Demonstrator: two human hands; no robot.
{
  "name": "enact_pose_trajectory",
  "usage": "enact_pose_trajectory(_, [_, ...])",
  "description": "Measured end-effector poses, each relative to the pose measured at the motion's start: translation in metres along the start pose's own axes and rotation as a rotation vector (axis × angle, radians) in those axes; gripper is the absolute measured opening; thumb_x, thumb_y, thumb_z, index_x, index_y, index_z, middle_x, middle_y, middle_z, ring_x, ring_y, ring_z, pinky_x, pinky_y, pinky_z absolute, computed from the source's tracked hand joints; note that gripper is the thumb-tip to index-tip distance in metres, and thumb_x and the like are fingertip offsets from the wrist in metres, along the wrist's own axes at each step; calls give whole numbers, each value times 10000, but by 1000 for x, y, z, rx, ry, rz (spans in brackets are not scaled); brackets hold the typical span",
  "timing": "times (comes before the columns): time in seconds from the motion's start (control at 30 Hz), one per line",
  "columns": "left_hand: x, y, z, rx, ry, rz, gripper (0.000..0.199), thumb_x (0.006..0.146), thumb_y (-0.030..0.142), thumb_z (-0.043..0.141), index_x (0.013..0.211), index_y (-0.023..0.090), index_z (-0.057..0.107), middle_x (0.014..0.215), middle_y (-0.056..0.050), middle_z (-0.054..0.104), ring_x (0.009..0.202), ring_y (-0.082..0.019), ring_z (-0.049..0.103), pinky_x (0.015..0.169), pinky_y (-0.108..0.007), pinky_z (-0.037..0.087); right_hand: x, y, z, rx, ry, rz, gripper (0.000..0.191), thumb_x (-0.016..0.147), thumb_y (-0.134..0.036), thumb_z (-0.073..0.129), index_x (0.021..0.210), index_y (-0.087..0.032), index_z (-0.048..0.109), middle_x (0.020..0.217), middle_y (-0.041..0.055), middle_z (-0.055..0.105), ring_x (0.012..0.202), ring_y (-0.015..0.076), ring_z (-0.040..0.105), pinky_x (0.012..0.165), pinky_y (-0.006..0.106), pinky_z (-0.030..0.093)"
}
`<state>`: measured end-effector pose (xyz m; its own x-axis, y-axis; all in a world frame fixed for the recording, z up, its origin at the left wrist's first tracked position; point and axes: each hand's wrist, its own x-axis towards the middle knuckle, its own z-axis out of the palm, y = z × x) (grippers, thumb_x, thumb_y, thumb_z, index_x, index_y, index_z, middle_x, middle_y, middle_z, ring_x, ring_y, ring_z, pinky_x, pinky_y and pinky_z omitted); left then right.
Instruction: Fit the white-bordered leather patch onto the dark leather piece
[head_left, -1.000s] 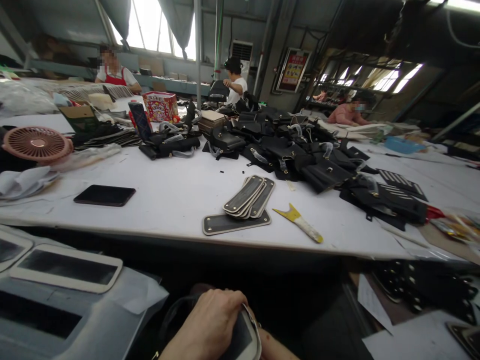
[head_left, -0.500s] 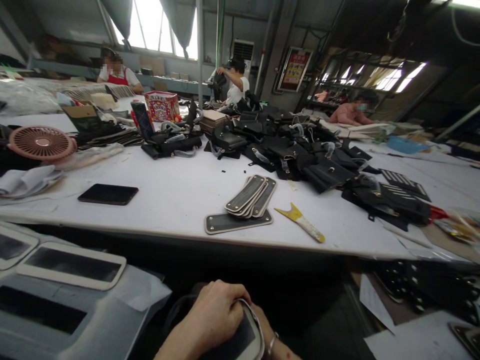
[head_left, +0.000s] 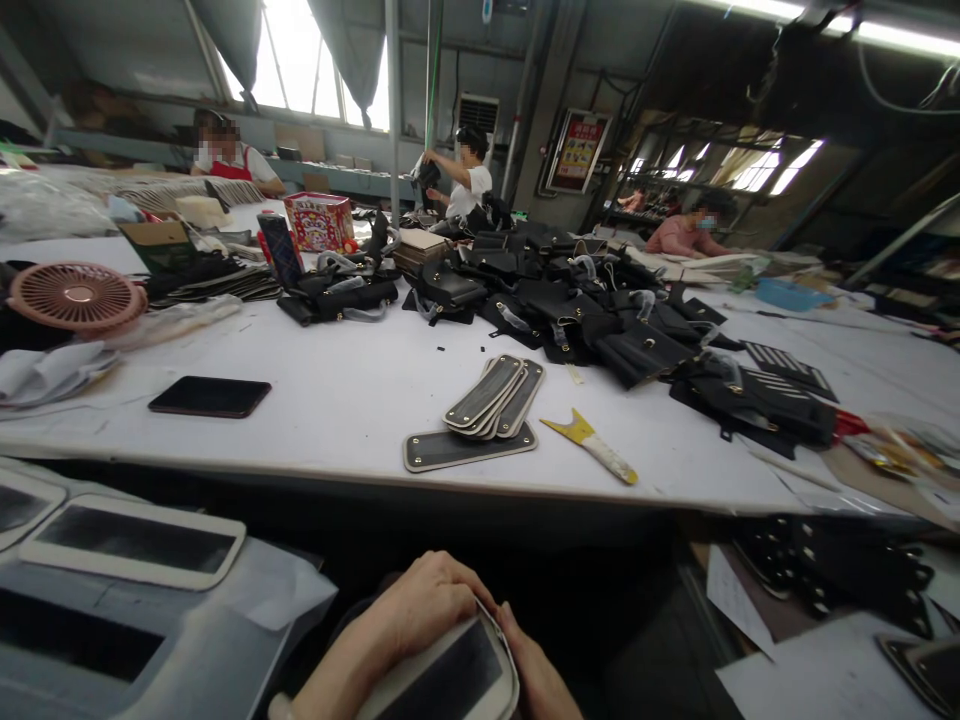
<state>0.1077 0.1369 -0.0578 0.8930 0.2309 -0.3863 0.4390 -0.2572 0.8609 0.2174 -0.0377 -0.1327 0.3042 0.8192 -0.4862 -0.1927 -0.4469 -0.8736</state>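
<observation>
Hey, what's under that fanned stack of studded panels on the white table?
At least one more dark, pale-edged panel, lying crosswise with both ends showing. The stack covers part of its far edge, so anything else beneath there can't be seen.

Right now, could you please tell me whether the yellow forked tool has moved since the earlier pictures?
No: the forked tool lies where it did, just right of the dark, pale-edged panels on the white table.
</observation>
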Motion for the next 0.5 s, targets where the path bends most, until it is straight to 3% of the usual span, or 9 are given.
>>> enact_pose_trajectory(0.13, [3,-9,2,-59,-1,-36,409,662,220,477,900,258,807,832,18,788,820,-196,674,725,-245,493,-1,-16,3,10,-90,-50,729,865,-786,418,1094,-175,744,1024,92,714,1040,300,606,954,408,443])
enact_pose_trajectory(0.3, [7,-13,3,-144,-9,-59,401,606,201,504,859,238,812,712,9,744,660,-159,596,584,-231,421,-5,-29,2,47,-206,-139,573,969,-629,410,1184,-175,688,1016,68,678,1037,250,566,924,369,431])
enact_pose_trajectory(0.5, [8,-12,0,-185,-49,-53,399,595,192,511,854,219,812,615,23,682,556,-124,496,552,-221,399,-9,-46,1,-60,-218,-128,695,894,-737,445,1117,-137,716,940,80,682,912,240,569,844,367,427])
